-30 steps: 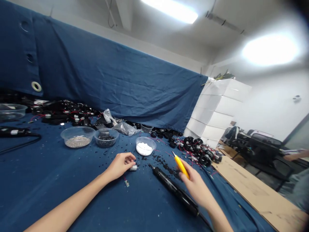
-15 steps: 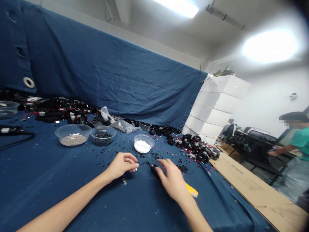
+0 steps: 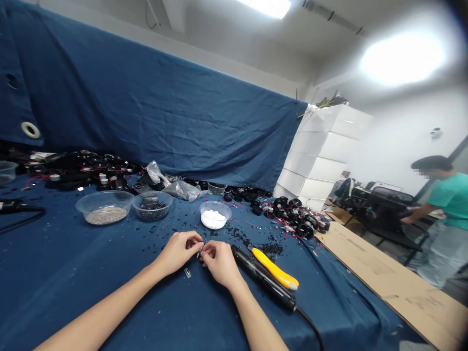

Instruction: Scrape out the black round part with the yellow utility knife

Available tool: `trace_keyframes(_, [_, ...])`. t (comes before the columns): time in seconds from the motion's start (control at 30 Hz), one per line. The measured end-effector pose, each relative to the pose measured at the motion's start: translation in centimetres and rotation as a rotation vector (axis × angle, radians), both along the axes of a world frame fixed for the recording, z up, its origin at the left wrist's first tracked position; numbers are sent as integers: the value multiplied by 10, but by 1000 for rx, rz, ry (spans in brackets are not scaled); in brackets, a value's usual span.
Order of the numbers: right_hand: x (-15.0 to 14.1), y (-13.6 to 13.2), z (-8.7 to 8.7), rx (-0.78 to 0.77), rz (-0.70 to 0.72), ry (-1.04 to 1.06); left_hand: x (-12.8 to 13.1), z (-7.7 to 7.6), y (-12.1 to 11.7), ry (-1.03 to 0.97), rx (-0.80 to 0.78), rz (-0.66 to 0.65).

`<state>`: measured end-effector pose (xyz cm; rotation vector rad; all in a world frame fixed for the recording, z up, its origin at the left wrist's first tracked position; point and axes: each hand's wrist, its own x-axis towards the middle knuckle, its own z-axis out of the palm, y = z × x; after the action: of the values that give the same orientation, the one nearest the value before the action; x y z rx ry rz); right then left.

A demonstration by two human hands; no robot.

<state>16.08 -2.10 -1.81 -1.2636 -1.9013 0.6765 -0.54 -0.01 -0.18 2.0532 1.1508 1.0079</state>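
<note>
Right hand (image 3: 219, 263) moved to left hand (image 3: 179, 252); fingers pinch small metal part (image 3: 199, 252).

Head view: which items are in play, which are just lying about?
In play: left hand and right hand pinching a small metal part.

Lying about: yellow tool, black tool, white bowl, two clear bowls, cardboard.

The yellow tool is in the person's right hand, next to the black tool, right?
Not quite. In the head view the yellow tool lies on the blue cloth beside the black tool. The right hand meets the left hand on a tiny part.
</note>
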Motion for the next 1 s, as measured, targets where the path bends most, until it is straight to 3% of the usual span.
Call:
trace_keyframes(0.13, [6, 2, -2, 53, -65, -17, -6, 3, 4, 129, 117, 85])
trace_keyframes(0.23, [4, -2, -3, 83, -19, -47, -13, 1, 10, 223, 173, 109])
trace_keyframes(0.33, [-2, -6, -5, 110, 44, -104, -15, -3, 12, 301, 187, 61])
trace_keyframes(0.63, [-6, -4, -10, 128, 52, -174, -14, -6, 10, 399, 178, -24])
trace_keyframes(0.83, [11, -2, -6, 97, 27, -45, -13, -7, 9, 394, 176, -35])
trace_keyframes(1.0, [17, 8, -9, -27, -20, 165, -10, -3, 8, 335, 145, -34])
